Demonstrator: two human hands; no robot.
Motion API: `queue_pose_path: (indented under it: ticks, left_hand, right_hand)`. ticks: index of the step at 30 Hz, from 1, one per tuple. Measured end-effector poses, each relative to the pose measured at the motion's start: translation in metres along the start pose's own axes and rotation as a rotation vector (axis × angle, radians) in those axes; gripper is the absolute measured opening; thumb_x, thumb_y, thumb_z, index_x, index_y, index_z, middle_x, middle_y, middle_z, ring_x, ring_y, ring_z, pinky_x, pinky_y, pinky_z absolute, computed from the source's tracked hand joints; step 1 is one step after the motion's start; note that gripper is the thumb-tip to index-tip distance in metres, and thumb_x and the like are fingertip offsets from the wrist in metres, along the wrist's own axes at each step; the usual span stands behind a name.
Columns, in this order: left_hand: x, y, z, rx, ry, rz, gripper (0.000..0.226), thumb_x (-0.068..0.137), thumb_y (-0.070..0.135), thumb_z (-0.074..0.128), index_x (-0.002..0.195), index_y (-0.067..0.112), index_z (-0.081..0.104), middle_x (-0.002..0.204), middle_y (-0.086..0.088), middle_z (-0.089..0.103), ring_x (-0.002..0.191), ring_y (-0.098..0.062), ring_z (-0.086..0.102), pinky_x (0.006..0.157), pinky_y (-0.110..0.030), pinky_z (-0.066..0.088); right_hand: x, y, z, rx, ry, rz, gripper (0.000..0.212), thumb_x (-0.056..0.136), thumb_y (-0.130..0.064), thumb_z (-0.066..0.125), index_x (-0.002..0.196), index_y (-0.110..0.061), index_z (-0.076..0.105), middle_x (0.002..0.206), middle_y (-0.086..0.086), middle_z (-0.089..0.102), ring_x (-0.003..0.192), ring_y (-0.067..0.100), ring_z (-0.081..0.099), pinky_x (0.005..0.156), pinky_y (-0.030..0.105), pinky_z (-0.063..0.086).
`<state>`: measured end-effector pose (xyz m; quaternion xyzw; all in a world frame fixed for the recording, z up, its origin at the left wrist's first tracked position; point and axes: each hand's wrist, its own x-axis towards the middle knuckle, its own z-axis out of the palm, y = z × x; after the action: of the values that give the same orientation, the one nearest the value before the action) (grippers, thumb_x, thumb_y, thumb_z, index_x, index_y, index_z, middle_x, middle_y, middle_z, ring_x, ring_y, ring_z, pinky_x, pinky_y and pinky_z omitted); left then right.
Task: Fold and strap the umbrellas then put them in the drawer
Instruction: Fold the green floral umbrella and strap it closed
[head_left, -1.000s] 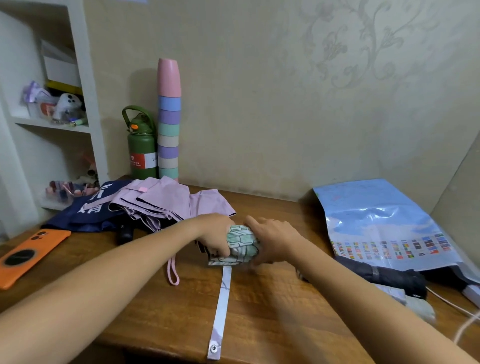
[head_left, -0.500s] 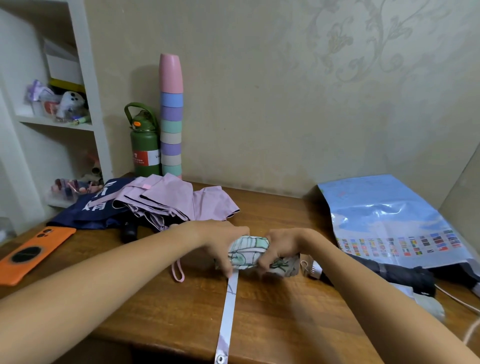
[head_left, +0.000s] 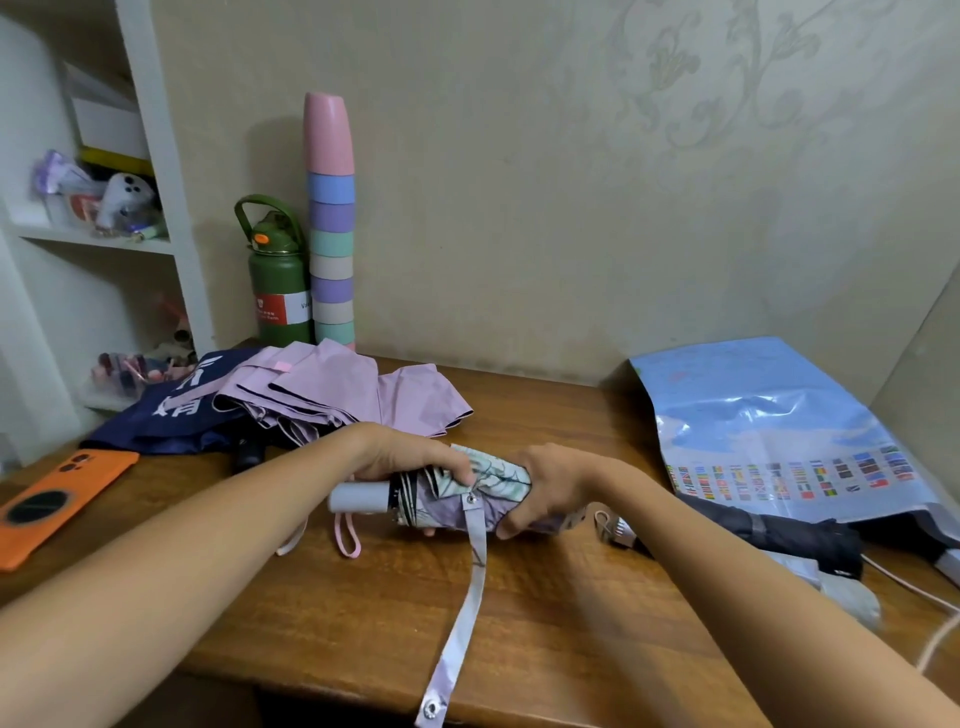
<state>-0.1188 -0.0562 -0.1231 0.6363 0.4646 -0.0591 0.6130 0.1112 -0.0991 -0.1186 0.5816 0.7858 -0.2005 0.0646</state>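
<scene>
Head view: left hand (head_left: 400, 457) and right hand (head_left: 550, 483) both wrap fingers around the rolled floral umbrella (head_left: 457, 493), held just above the wooden desk (head_left: 545, 613). Its strap (head_left: 462, 618) hangs loose, unfastened, snap end past the desk's front edge. Pink umbrella (head_left: 337, 395) lies unfolded behind.

The light is soft, even indoor light, moderately bright, with a slightly greenish cast on the wall (head_left: 519, 182). It seems to come from above and to the right: the stack of cups (head_left: 331, 218) and the green bottle (head_left: 278, 270) throw blurred shadows toward 9 o'clock on the wall. A mild sheen lies on the wooden desk (head_left: 571, 597), and the blue plastic bag (head_left: 769, 415) at 3 o'clock carries white glare patches. Wide-angle distortion bends the shelf post (head_left: 166, 182) at 10 o'clock and stretches both forearms toward the bottom corners. The centre is fairly sharp; the lower edges look soft and smeared.
</scene>
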Motion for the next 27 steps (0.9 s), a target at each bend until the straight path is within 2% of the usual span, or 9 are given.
queue_pose_path:
  ticks: [4,7,10,13,17,19,21,24,27]
  left_hand:
    - [0.005,-0.002,0.000,-0.039,-0.036,-0.036,0.057,0.077,0.052,0.069,0.108,0.004,0.072,0.105,-0.020,0.073,0.082,-0.029,0.072,0.070,-0.031,0.060]
    - [0.009,-0.004,0.000,-0.055,-0.051,-0.030,0.061,0.076,0.053,0.072,0.111,0.004,0.070,0.106,-0.020,0.073,0.083,-0.029,0.072,0.072,-0.033,0.060]
    - [0.010,-0.002,0.002,-0.021,-0.064,-0.001,0.066,0.082,0.059,0.075,0.120,0.006,0.068,0.110,-0.019,0.072,0.084,-0.028,0.071,0.076,-0.035,0.060]
    - [0.009,-0.001,0.005,0.026,-0.041,0.020,0.059,0.086,0.065,0.070,0.111,0.012,0.071,0.105,-0.015,0.074,0.083,-0.026,0.070,0.076,-0.033,0.060]
    - [0.007,0.002,0.007,0.216,0.084,0.154,0.066,0.091,0.074,0.052,0.124,0.019,0.068,0.115,-0.002,0.077,0.102,-0.018,0.073,0.091,-0.030,0.055]
    - [0.009,0.002,0.005,0.241,0.201,0.241,0.065,0.097,0.074,0.036,0.126,0.024,0.068,0.117,0.004,0.076,0.106,-0.012,0.072,0.096,-0.025,0.050]
    - [0.016,-0.001,-0.003,0.217,0.442,0.345,0.068,0.097,0.079,0.026,0.117,0.032,0.071,0.120,0.006,0.072,0.112,-0.011,0.066,0.105,-0.031,0.045]
    - [0.027,-0.009,-0.018,0.484,0.916,0.554,0.050,0.104,0.046,0.024,0.116,0.020,0.065,0.119,0.005,0.060,0.120,-0.020,0.054,0.102,-0.031,0.037]
    - [0.034,-0.013,-0.019,0.338,1.237,0.647,0.023,0.107,0.021,0.041,0.110,0.010,0.061,0.113,-0.001,0.057,0.114,-0.021,0.050,0.094,-0.031,0.038]
  right_hand:
    - [0.003,0.004,0.005,0.090,-0.039,-0.021,0.054,0.064,-0.059,0.090,0.103,-0.026,0.071,0.101,-0.008,0.074,0.095,0.015,0.068,0.091,0.037,0.057]
    - [0.004,0.006,0.008,0.124,-0.055,-0.036,0.049,0.067,-0.055,0.090,0.103,-0.027,0.071,0.100,-0.010,0.075,0.095,0.013,0.068,0.090,0.033,0.056]
    - [0.006,0.009,0.011,0.137,-0.051,-0.038,0.052,0.067,-0.056,0.090,0.105,-0.028,0.070,0.102,-0.010,0.074,0.096,0.013,0.067,0.090,0.033,0.055]
    - [0.008,0.011,0.011,0.155,-0.067,-0.033,0.048,0.068,-0.056,0.089,0.102,-0.029,0.070,0.100,-0.010,0.073,0.095,0.013,0.067,0.087,0.032,0.055]
    - [0.009,0.016,0.011,0.196,-0.057,-0.021,0.042,0.070,-0.054,0.088,0.097,-0.029,0.070,0.096,-0.009,0.073,0.092,0.015,0.068,0.084,0.032,0.055]
    - [0.011,0.021,0.013,0.274,-0.041,-0.002,0.044,0.070,-0.053,0.088,0.100,-0.025,0.071,0.096,-0.005,0.076,0.094,0.020,0.071,0.087,0.035,0.056]
    - [0.014,0.026,0.016,0.367,-0.024,0.045,0.054,0.067,-0.056,0.087,0.102,-0.016,0.075,0.096,0.001,0.079,0.096,0.025,0.073,0.091,0.038,0.057]
    - [0.017,0.030,0.018,0.468,0.047,0.134,0.069,0.059,-0.068,0.084,0.098,-0.011,0.078,0.095,0.004,0.079,0.095,0.027,0.074,0.088,0.039,0.056]
    - [0.014,0.031,0.019,0.624,0.130,0.202,0.060,0.065,-0.066,0.083,0.096,-0.015,0.079,0.092,-0.001,0.079,0.084,0.017,0.073,0.080,0.031,0.054]
